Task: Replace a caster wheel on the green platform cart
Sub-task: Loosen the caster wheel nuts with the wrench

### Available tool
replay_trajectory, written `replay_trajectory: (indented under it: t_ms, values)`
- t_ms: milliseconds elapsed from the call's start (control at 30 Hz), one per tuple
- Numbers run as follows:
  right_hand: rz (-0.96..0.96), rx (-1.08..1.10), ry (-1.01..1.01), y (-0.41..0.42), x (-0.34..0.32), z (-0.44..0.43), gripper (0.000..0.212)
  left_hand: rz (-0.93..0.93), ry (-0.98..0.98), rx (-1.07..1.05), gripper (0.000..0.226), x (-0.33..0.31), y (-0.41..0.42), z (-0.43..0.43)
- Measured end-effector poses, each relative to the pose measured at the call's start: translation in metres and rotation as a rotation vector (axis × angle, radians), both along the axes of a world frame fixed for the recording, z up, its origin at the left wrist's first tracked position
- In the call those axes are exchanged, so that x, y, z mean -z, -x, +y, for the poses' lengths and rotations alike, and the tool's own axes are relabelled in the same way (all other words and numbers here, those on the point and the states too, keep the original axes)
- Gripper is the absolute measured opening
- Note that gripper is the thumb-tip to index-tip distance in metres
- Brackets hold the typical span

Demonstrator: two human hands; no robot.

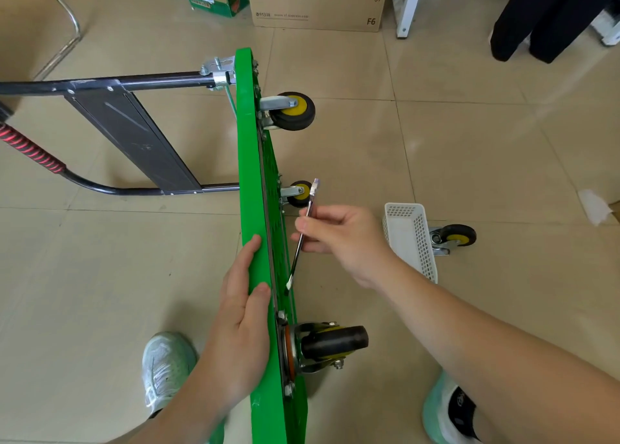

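Observation:
The green platform cart (250, 161) stands on its edge, underside facing right, with its black folding handle (134, 135) lying out to the left. Three casters show on the underside: a far one (292, 110), a middle one (299, 193) and a near swivel caster (330, 344). My left hand (241, 323) lies flat against the cart's top face, fingers straight, steadying it. My right hand (339, 239) pinches a slim metal wrench (303, 235), held just right of the underside. A loose caster wheel (453, 239) lies on the floor behind a white basket (411, 239).
Tiled floor all around. A cardboard box (318, 0) and a green carton (214, 4) stand at the back. A white frame leg (407, 7) and a person's dark trouser legs (543, 17) are at the back right. My shoes (167, 366) flank the cart.

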State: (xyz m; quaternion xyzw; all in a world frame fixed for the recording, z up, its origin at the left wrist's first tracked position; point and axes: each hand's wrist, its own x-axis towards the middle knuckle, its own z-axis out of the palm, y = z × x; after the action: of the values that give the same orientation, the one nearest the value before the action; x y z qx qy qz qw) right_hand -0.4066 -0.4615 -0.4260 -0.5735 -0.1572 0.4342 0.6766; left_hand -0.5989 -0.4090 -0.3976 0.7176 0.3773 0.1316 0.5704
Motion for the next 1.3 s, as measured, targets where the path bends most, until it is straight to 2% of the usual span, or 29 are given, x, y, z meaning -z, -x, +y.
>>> replay_trajectory:
  t_ms: [100, 200, 300, 833, 1000, 1167, 1300]
  values:
    - [0.083, -0.077, 0.137, -0.010, 0.019, 0.013, 0.007, -0.014, 0.009, -0.004, 0.056, 0.004, 0.000, 0.000]
    - [0.149, -0.144, 0.223, -0.007, 0.038, 0.017, 0.028, -0.020, 0.013, -0.014, 0.056, 0.007, -0.001, 0.002]
    - [0.215, -0.149, 0.230, -0.006, 0.048, 0.020, 0.037, -0.034, 0.003, -0.011, 0.056, 0.011, 0.001, 0.003]
    - [0.371, -0.264, 0.367, 0.000, 0.060, 0.030, 0.009, -0.037, -0.007, -0.008, 0.057, 0.011, 0.001, 0.003]
    - [0.425, -0.244, 0.425, 0.003, 0.066, 0.032, 0.017, -0.042, -0.011, -0.013, 0.056, 0.011, 0.001, 0.003]
    - [0.480, -0.242, 0.459, 0.013, 0.074, 0.024, 0.012, -0.036, -0.013, -0.015, 0.057, 0.010, 0.002, 0.003]
    - [0.447, -0.230, 0.428, 0.013, 0.070, 0.019, 0.020, -0.042, -0.009, -0.017, 0.057, 0.011, 0.002, 0.003]
